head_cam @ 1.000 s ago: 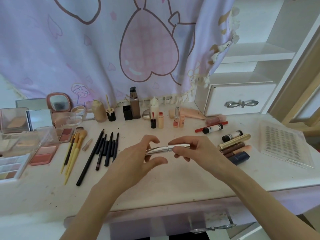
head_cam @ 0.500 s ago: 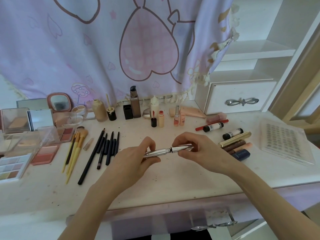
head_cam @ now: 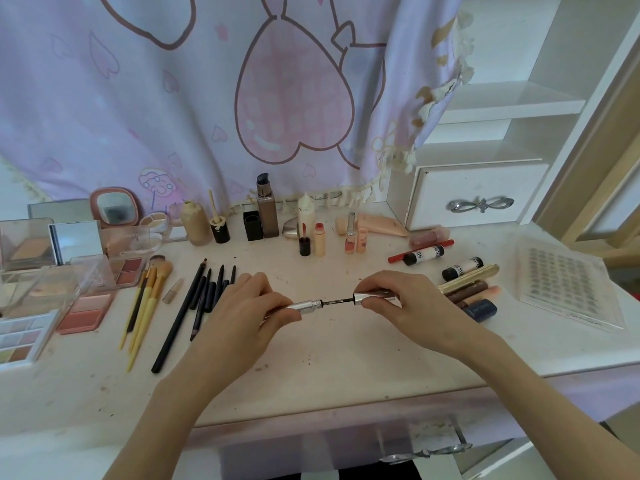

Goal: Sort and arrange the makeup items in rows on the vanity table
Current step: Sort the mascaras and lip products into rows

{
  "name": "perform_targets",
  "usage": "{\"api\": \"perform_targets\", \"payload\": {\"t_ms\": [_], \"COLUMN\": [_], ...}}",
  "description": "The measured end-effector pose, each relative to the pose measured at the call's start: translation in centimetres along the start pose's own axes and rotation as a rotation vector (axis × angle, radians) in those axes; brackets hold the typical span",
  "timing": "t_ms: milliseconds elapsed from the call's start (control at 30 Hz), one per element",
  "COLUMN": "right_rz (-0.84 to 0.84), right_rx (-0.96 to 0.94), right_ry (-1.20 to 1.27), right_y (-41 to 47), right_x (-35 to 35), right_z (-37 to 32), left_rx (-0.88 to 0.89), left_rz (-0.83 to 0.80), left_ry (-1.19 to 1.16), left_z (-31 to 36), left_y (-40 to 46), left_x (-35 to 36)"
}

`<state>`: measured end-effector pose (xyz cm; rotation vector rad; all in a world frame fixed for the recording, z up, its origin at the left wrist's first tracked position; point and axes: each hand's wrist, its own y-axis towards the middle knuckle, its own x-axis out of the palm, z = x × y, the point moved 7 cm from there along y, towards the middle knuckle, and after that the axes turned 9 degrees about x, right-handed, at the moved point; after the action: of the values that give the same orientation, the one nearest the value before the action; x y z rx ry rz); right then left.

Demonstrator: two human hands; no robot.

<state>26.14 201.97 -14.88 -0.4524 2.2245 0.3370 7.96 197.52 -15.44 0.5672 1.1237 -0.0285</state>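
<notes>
here left hand (head_cam: 242,313) grips silver tube (head_cam: 306,305); right hand (head_cam: 408,303) pinches cap (head_cam: 372,295).

The lilac fabric curtain (head_cam: 138,109) carries pale pink hearts outlined in brown-maroon and small pink petal marks. Below the curtain stands a brown rectangular foundation bottle (head_cam: 267,212) with a black pump. Left of that bottle are a beige rounded bottle (head_cam: 195,222) and a pink-framed small mirror (head_cam: 114,206). Further left of it lie yellow-handled makeup brushes (head_cam: 147,303), black slim pencils (head_cam: 204,292) and a coral-pink blush palette (head_cam: 85,312). Right of the bottle lie a red thin pencil (head_cam: 420,251), a gold shiny tube (head_cam: 471,278) and a navy blue short tube (head_cam: 483,310). In front of it, the silver metallic mascara tube (head_cam: 306,305) shows a black wand (head_cam: 337,301) and a silver cap (head_cam: 372,295).
</notes>
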Motion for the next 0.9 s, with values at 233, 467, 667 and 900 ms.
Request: {"api": "perform_targets", "payload": {"t_ms": [233,467,667,900], "right_rz": [0.099,0.083,-0.012,-0.024], "right_rx": [0.076,0.369,0.455,0.509], "right_ry": [-0.021,0.519,0.578,0.514], "right_y": [0.0,0.6,2.7,4.8], "right_x": [-1.9,1.4,5.6,7.9], "right_z": [1.6,2.3,0.5,-1.1], "left_rx": [-0.208,-0.484,-0.618,-0.676], "left_rz": [0.017,0.138,0.123,-0.013], "left_ry": [-0.03,-0.105,-0.098,0.094], "left_z": [-2.6,-5.5,-6.3,-6.7], "left_y": [-1.0,-1.6,-0.3,0.5], "left_x": [-1.4,-2.4,-1.7,0.2]}}
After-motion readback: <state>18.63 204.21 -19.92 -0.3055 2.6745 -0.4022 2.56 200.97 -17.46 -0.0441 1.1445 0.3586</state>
